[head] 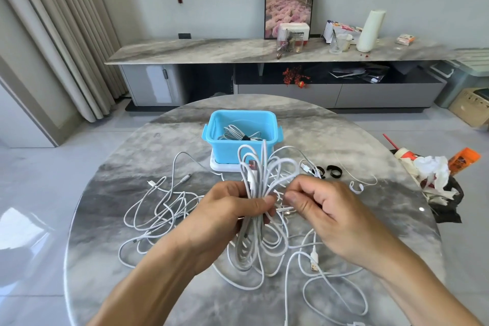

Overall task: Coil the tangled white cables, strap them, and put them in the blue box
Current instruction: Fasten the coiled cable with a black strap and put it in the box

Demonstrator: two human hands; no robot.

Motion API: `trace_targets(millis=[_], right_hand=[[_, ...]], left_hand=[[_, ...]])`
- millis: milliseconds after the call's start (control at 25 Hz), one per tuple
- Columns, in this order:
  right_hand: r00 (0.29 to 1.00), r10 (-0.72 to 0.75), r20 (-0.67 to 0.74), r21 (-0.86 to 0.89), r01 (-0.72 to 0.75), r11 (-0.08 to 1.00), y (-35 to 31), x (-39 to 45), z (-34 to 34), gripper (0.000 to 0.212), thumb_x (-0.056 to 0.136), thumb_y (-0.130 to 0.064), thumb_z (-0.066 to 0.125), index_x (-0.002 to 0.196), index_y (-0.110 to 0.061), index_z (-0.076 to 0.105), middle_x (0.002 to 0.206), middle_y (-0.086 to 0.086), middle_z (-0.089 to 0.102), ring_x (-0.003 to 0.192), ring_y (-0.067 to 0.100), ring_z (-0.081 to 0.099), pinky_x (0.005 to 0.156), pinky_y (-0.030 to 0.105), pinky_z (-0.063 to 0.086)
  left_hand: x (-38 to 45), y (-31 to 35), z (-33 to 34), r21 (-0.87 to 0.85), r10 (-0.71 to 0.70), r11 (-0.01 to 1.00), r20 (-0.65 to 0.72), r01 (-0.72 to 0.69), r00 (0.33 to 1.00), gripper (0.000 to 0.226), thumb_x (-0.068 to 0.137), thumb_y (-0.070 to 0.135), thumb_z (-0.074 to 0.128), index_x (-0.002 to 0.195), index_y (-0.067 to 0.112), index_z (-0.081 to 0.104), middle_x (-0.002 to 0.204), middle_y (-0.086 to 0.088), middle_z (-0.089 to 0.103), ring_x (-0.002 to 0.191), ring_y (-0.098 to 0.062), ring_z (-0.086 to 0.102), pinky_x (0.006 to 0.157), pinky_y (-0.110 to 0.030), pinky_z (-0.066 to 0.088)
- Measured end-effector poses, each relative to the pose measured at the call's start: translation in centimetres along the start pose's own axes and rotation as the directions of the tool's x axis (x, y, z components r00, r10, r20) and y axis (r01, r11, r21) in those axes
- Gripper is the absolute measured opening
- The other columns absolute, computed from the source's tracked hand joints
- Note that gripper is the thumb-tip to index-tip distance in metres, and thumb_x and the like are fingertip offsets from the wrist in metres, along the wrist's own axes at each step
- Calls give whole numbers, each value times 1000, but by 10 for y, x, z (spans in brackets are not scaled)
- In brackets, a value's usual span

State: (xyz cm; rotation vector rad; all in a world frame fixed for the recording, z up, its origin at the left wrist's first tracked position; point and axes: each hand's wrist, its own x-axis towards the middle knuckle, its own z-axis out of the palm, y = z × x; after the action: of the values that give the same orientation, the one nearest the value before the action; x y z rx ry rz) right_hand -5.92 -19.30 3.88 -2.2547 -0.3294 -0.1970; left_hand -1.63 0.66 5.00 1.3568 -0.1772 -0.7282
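Marble, grey and shiny, makes up the round table (111, 219) in this living room, and a long shelf with a flower picture (289, 0) stands by the far wall. From the head camera, looking down, a person stands at the table with both hands over a big mess of white cables. The left hand (232, 209) is wrapped tight round a bunch of cable loops (254, 174), squeezing the middle so the loops stick up above the fist and hang down below it; I think it holds them this way so the coil cannot fall apart. The right hand (320, 206) is just beside it, fingers curled in, and seems to pinch a thin bit of white cable next to the bunch, maybe to tuck the loose end in. More loose cables (158, 209) lie spread on the table on both sides, not coiled yet. Two black straps (334, 171) wait near the right hand, close enough to grab when the bunch is ready. The blue box (242, 131) stands open just behind the hands, on a white lid (225, 167), and one strapped cable bundle (238, 135) already lies inside. So one cable looks done, one is being coiled, and many are left. Some crumpled trash (434, 172) sits at the table's right edge.
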Motion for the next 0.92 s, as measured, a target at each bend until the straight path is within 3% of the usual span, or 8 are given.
trace_targets(millis=[120,240,320,400,520,720,800,920], right_hand=[[989,89,120,136,-105,985,12,22,0,9,96,-23,62,92,-25,70,73,-1,66,71,26,60,67,42,48],[984,161,82,131,-171,977,29,61,6,12,90,-13,70,85,-23,75,77,-3,73,73,19,65,74,35,50],[966,245,81,148,-255,956,41,89,11,15,86,-10,72,77,-22,74,70,-5,72,66,7,63,71,31,50],[943,321,87,194,-332,923,50,118,14,17,86,-7,71,75,-19,73,64,-5,69,59,5,59,63,23,47],[896,443,-18,267,-423,866,64,158,19,11,87,-5,68,79,-13,71,66,2,69,55,8,56,52,18,44],[809,512,-290,220,-464,858,100,192,29,22,78,-5,69,66,-24,68,73,-1,74,72,15,68,69,29,54],[833,453,-316,82,-452,888,112,194,31,19,79,-8,69,71,-24,71,81,-3,75,81,17,70,76,29,55],[941,238,-241,-324,-309,894,120,191,37,17,87,-14,63,93,-25,75,103,-3,73,99,22,62,82,31,50]], left_hand=[[8,9,-10,43,26,999,-33,-25,999,17,85,2,63,95,5,77,95,-16,73,82,-21,65,79,-34,47],[38,21,-25,372,287,907,-204,-198,936,10,81,13,77,90,17,78,88,-13,76,76,-16,66,75,-38,55],[64,28,-38,645,473,732,-250,-220,845,17,72,18,86,85,24,77,77,-6,75,64,-10,64,68,-32,56],[94,35,-52,832,602,522,-206,-186,772,21,71,19,85,90,21,77,76,1,74,58,-8,61,56,-19,47],[146,49,-71,972,703,210,-79,-101,707,18,72,20,79,89,20,75,81,0,71,75,-21,63,62,-28,39],[223,48,-86,982,556,-187,91,17,826,15,81,5,64,91,16,63,99,-3,59,98,-28,55,66,-34,37],[240,36,-93,982,476,-190,89,4,875,15,82,7,63,93,16,65,101,-3,63,99,-27,57,70,-31,36],[249,31,-110,997,256,1,73,-76,964,10,86,20,67,90,14,73,89,2,70,87,-20,61,70,-25,42]])
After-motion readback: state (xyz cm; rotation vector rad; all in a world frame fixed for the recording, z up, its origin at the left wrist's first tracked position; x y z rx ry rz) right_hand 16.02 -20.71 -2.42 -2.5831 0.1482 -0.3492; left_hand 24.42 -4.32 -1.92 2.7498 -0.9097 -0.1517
